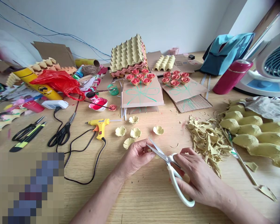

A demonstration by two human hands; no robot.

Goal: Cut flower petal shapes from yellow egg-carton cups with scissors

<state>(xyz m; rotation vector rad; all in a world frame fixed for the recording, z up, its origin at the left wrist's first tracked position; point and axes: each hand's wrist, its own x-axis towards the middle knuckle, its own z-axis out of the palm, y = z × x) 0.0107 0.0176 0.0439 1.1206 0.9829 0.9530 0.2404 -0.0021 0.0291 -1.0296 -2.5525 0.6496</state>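
On the wooden tabletop (142, 203), a yellow glue gun (100, 125) lies left of pale flower-shaped cups (135, 133). Nearer, the left hand (138, 155)'s grip pinches a mostly hidden pale piece (149, 150) beside the spread blades of white-handled scissors (167, 159), whose handles the right hand (193, 174)'s grip encircles. Pale scraps (206, 144) lie farther right.

1. Small craft workshop — home or business, can't tell.
2. Wood-grain bench (140, 202) full of tools: glue gun (100, 126), white scissors (171, 169), black scissors (65, 129).
3. Materials: stacked egg trays (127, 56), twine (90, 70), paint bowl (99, 108), heap of trimmings (207, 143).
4. Red flowers (146, 81) grouped on cardboard (142, 100).
5. Personal stuff mixed in — fan (259, 74), flask (233, 77), teal bag (220, 57).
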